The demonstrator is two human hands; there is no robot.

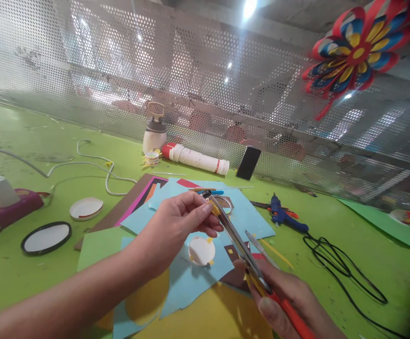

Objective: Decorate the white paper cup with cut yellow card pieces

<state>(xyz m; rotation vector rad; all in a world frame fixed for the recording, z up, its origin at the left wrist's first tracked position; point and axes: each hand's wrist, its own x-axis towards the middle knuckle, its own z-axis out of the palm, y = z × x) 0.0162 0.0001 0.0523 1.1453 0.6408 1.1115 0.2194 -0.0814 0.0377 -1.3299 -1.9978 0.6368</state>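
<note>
My left hand (181, 221) pinches a small yellow paper scrap (214, 208) between thumb and fingers, above a pile of light blue paper sheets (190, 263). My right hand (289, 301) grips red-handled scissors (242, 247), whose long blades point up and left and meet the yellow scrap at their tips. Below the hands a white paper disc (202, 250) with small yellow tabs lies on the blue paper. Yellow paper (208, 320) lies under the blue sheets near me.
On the green table: a blue glue gun (282, 215) with a looping black cable (346, 270), a stack of paper cups (196, 159), a white bottle (154, 132), a black phone (248, 163), two round lids (46, 237), a white cable (84, 165). A paper flower (356, 47) hangs on the perforated wall.
</note>
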